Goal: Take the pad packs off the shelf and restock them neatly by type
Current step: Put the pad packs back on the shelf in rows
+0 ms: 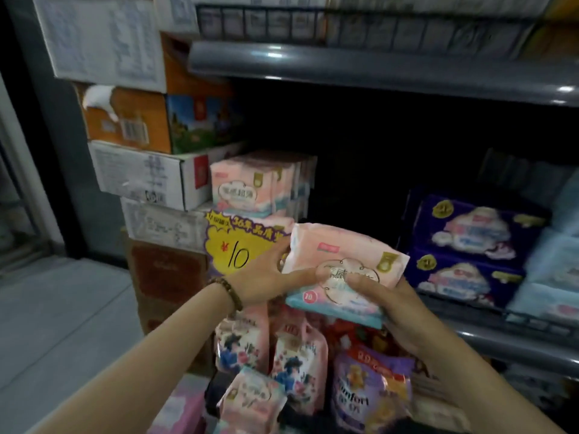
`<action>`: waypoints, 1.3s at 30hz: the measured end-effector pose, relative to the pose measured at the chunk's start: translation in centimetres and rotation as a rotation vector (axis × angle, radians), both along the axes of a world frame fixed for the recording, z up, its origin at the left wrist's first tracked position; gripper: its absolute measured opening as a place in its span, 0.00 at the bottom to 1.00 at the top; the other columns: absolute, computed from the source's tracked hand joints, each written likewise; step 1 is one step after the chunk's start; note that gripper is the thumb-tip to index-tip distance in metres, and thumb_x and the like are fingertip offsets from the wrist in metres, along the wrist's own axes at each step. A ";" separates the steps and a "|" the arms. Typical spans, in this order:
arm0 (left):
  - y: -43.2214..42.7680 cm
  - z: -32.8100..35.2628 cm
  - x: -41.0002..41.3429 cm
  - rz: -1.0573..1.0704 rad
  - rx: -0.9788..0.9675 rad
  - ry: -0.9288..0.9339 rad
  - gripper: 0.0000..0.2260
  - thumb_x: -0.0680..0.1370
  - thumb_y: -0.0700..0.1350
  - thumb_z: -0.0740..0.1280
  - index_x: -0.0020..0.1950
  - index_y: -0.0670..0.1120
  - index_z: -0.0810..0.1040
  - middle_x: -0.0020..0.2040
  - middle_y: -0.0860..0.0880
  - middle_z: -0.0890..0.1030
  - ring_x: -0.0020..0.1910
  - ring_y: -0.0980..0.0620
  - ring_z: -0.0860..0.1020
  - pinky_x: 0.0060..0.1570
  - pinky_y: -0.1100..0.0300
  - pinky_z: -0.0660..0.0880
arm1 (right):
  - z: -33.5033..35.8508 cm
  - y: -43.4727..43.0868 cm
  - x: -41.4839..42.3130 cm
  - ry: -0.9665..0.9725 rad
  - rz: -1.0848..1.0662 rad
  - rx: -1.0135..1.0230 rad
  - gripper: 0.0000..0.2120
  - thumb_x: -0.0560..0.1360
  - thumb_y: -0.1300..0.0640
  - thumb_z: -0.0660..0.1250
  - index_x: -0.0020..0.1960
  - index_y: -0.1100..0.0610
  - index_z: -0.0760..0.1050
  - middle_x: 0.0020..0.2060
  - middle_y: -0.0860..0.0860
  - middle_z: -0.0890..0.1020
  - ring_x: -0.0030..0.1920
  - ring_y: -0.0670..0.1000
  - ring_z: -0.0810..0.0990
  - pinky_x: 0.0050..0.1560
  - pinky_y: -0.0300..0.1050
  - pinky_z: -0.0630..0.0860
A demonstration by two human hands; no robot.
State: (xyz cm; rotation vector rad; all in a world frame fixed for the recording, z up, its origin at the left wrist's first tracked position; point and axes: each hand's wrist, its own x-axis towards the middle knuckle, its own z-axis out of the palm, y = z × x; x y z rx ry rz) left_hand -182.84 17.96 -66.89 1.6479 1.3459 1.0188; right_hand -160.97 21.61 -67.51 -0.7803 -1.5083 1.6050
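Observation:
A pink pad pack (341, 255) with a teal lower edge is held in front of the shelf by both hands. My left hand (269, 277), with a bead bracelet on the wrist, grips its left side. From below, my right hand (391, 305) holds its lower right part, thumb on the front. A row of matching pink packs (250, 186) stands upright at the shelf's left end. Dark blue pad packs (466, 245) are stacked in two layers on the shelf's right side. The shelf's middle is a dark gap.
Cardboard boxes (147, 177) are stacked left of the shelf. A yellow price sign (235, 242) marked 10 hangs below the pink row. Pale blue packs (557, 261) sit at the far right. Below, floral pink packs (294, 358) and a purple softener bag (363, 393) crowd together.

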 end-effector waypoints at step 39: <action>15.3 0.1 -8.7 0.704 0.727 1.156 0.25 0.81 0.58 0.43 0.68 0.49 0.69 0.61 0.46 0.76 0.66 0.44 0.68 0.69 0.44 0.55 | -3.4 27.8 -10.3 -0.654 -0.245 0.673 0.33 0.66 0.59 0.78 0.67 0.49 0.69 0.67 0.52 0.59 0.66 0.48 0.66 0.63 0.30 0.66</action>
